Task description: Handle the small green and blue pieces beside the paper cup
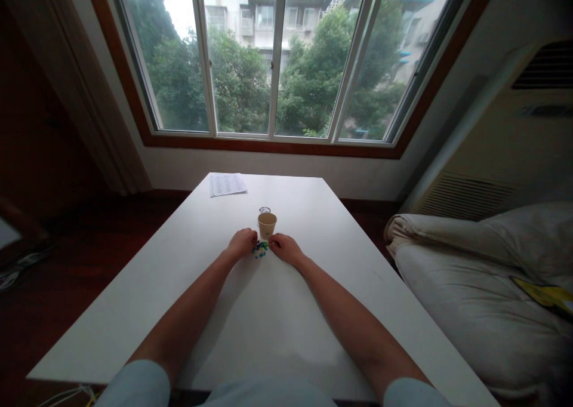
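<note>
A tan paper cup (267, 230) stands upright on the white table (277, 311). Just in front of it lies a small scatter of blue and green bead-like pieces (260, 253). My left hand (243, 243) rests at the left side of these pieces with its fingers curled together. On the other side, my right hand (286, 248) has its fingertips pinched close to the pieces and the cup's base. Whatever either hand may hold is too small to make out. Behind the cup shows a thin dark loop (264, 209), partly hidden by the rim.
Several printed sheets of paper (227, 184) lie at the table's far left corner. Beyond the table is a wide window (273, 67). To the right are a pale padded sofa (452, 287) and a standing air conditioner (501, 138). A curtain (85, 91) hangs at left.
</note>
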`<state>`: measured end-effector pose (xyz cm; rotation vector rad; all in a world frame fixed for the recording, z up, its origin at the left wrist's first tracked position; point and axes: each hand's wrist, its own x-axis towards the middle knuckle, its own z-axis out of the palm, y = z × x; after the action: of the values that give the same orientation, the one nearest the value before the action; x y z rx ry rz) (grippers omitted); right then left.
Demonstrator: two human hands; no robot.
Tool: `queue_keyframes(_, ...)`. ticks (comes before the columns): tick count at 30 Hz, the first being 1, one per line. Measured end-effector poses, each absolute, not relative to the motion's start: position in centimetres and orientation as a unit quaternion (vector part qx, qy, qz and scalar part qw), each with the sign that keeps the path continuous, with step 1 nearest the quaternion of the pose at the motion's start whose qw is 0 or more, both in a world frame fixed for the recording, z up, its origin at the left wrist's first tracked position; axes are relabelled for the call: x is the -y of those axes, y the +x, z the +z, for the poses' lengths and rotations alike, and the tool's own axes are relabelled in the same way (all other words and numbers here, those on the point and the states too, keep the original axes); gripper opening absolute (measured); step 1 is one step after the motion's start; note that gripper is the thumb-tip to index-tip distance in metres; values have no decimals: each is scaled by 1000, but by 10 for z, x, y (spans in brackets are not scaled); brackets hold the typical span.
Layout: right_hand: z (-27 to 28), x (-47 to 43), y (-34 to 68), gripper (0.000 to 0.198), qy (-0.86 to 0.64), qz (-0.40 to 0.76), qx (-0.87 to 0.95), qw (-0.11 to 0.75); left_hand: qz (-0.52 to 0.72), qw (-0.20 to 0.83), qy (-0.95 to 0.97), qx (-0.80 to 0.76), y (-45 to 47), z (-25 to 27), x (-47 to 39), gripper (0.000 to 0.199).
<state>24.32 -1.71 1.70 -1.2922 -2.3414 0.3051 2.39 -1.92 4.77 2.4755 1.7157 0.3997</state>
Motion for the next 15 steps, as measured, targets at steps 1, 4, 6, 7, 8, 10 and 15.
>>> queue_keyframes(1, 16, 17, 243, 16, -466, 111, 848, 224, 123, 51, 818, -559, 24, 49, 19, 16)
queue_keyframes(4, 16, 16, 243, 15, -460, 113, 851, 228, 103, 60, 836, -536, 21, 50, 20, 17)
queue_keyframes(6, 17, 16, 243, 15, -458, 115, 851, 230, 103, 68, 845, -520, 18, 51, 21, 23)
queue_keyframes(7, 18, 17, 243, 16, -458, 116, 851, 231, 106, 71, 848, -514, 17, 51, 22, 25)
queue_keyframes(8, 19, 18, 243, 16, -458, 116, 851, 230, 109, 73, 851, -509, 15, 51, 22, 27)
queue_keyframes(10, 20, 19, 243, 16, -460, 117, 851, 227, 111, 75, 855, -502, 12, 51, 22, 27)
queue_keyframes(15, 19, 18, 243, 16, -457, 127, 849, 232, 110, 87, 863, -485, 6, 54, 22, 34)
